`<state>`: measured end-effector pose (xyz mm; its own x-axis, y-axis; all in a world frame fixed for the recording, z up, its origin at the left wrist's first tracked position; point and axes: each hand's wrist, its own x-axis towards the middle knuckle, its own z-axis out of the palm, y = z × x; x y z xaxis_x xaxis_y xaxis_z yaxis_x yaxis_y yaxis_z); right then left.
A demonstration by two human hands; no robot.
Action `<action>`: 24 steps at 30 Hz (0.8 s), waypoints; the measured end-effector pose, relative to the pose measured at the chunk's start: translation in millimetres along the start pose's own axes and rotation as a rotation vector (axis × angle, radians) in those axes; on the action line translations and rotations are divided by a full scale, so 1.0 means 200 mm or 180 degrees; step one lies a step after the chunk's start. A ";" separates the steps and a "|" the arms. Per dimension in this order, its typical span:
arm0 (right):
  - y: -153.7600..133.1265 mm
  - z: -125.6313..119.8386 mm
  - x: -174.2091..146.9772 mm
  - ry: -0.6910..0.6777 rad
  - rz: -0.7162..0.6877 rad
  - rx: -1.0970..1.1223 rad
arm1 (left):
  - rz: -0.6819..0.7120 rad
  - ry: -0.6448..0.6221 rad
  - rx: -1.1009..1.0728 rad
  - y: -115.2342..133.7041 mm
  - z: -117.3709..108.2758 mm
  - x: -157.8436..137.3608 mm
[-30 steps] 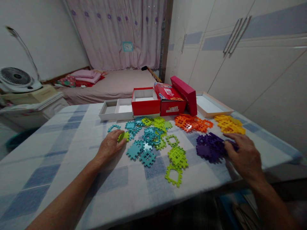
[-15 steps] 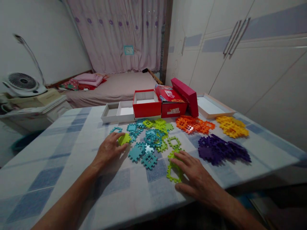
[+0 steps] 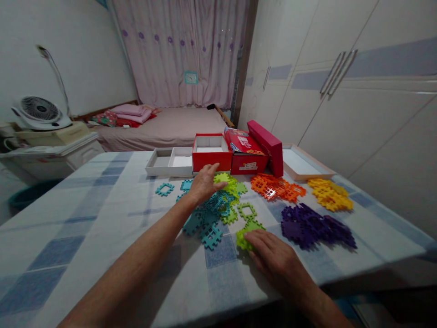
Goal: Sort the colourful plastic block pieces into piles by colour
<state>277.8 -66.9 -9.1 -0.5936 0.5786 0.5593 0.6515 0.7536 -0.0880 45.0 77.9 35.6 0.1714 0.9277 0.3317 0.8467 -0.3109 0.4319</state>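
Observation:
My left hand reaches across the table to the far side of the teal toothed pieces. Its thumb and index finger are apart beside a pile of light green toothed pieces, and nothing shows between them. At the near side, my right hand has its fingers closed on the right edge of a light green toothed piece. Its thumb is mostly hidden below the fingers. A light green square frame lies just beyond. One teal frame lies alone at the left.
To the right are piles of orange, yellow and purple pieces. Along the back stand a white divided tray, an uncovered red box, a printed red box, a leaning magenta lid and a shallow tray.
My left hand has moved right and away from me to the green pile, and the green piece it held no longer shows in it. My right fingers have closed on a green piece.

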 end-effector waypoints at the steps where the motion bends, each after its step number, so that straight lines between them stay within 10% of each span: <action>1: 0.01 0.00 0.00 -0.0008 0.0066 -0.0016 | -0.0015 -0.0068 0.0155 0.00 0.00 -0.01; 10: 0.05 0.06 0.04 -0.0099 0.0638 -0.0106 | 0.0701 -0.1056 0.0486 -0.04 0.07 -0.31; 24: 0.10 0.03 0.11 -0.0287 0.1525 0.0519 | 0.0445 -0.0806 -0.0167 -0.16 -0.07 -0.39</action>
<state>275.5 -37.1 -4.5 -0.2895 0.8900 0.3521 0.7825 0.4320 -0.4485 -2.2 12.6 6.8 0.4105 0.8951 0.1739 0.7799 -0.4435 0.4417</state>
